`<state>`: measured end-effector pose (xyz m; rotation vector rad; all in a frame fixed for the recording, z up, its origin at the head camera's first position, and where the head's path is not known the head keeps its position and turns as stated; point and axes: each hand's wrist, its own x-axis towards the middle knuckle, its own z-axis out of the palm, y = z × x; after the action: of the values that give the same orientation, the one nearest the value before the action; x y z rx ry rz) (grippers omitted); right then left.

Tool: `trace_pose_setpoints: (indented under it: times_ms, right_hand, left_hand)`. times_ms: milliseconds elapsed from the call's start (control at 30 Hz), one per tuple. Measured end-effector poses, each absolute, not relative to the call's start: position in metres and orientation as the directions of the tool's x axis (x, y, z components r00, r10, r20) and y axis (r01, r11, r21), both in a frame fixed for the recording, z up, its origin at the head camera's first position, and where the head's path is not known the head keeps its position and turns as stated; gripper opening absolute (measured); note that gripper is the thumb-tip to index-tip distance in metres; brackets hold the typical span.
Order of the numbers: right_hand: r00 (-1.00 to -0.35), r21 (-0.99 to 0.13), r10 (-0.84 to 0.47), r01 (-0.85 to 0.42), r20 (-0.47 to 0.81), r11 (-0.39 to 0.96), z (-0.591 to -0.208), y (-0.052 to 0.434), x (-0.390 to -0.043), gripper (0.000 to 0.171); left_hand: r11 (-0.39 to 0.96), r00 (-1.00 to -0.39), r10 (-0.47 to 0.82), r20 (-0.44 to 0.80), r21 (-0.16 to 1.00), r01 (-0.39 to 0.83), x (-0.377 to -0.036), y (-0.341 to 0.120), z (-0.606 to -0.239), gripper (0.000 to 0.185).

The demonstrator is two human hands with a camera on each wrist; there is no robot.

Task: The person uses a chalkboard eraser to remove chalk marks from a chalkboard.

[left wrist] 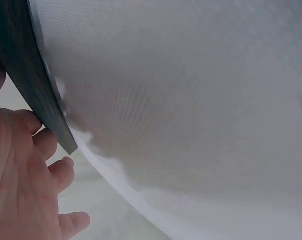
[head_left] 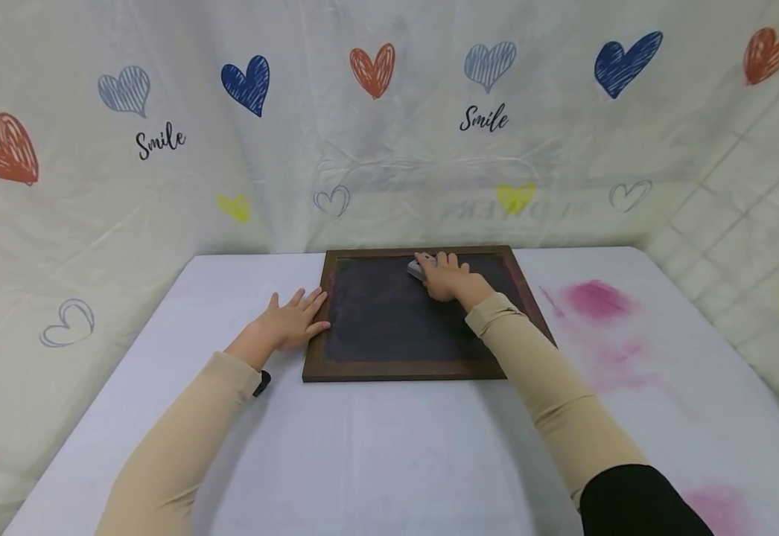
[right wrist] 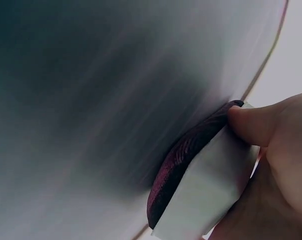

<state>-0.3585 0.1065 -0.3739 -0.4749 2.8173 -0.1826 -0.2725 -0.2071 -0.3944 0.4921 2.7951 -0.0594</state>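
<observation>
The right hand (head_left: 448,280) grips the eraser (right wrist: 203,182), the chalkboard (head_left: 389,316) seemingly mostly wiped bar faint edge traces (head_left: 344,263), while the left hand (head_left: 287,322), fingers spread, touches the frame (head_left: 403,370).

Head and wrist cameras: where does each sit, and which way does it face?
Head: worn on the head, facing forward and down at the chalkboard; left hand, right hand, sleeves show.
Left wrist: on that wrist, facing the board's frame and white cloth; part of the left hand shows.
Right wrist: on that wrist, facing the eraser and board; part of the right hand shows.
Shared: the eraser, in head and right wrist.
</observation>
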Motion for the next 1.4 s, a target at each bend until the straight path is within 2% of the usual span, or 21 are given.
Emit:
trace_pose_setpoints:
  times_ms: [167, 333, 500, 633, 767, 900, 1200, 1400]
  right_hand:
    - [-0.865, -0.129, -0.420, -0.400, -0.274, 0.907, -0.375, 0.071, -0.345, 0.066]
    - [-0.792, -0.082, -0.547, -0.548, -0.271, 0.833, -0.380, 0.047, -0.323, 0.067]
    - [-0.695, -0.053, -0.672, -0.683, -0.256, 0.728, -0.381, 0.040, -0.299, 0.066]
    - [-0.667, -0.031, -0.708, -0.722, -0.231, 0.691, -0.383, 0.044, -0.292, 0.067]
    - [-0.688, -0.051, -0.693, -0.701, -0.213, 0.711, -0.385, 0.055, -0.301, 0.067]
    - [-0.737, -0.076, -0.636, -0.638, -0.227, 0.766, -0.383, 0.079, -0.321, 0.067]
    - [-0.893, -0.105, -0.380, -0.365, -0.241, 0.925, -0.376, 0.158, -0.363, 0.065]
    - [-0.916, -0.119, -0.318, -0.297, -0.244, 0.947, -0.371, 0.170, -0.368, 0.064]
  left_hand:
    - [0.941, -0.896, 0.327, -0.301, 0.018, 0.337, -0.274, -0.207, -0.394, 0.075]
    - [0.942, -0.897, 0.320, -0.305, 0.004, 0.335, -0.274, -0.208, -0.399, 0.075]
    - [0.945, -0.898, 0.312, -0.311, 0.005, 0.327, -0.274, -0.206, -0.400, 0.075]
    - [0.946, -0.901, 0.308, -0.306, -0.002, 0.324, -0.273, -0.207, -0.399, 0.075]
    - [0.943, -0.898, 0.319, -0.304, 0.002, 0.334, -0.273, -0.207, -0.399, 0.075]
    - [0.942, -0.895, 0.324, -0.307, 0.016, 0.336, -0.272, -0.206, -0.397, 0.075]
    - [0.940, -0.894, 0.330, -0.301, 0.015, 0.342, -0.272, -0.207, -0.396, 0.074]
    - [0.940, -0.896, 0.329, -0.300, 0.016, 0.340, -0.273, -0.209, -0.397, 0.075]
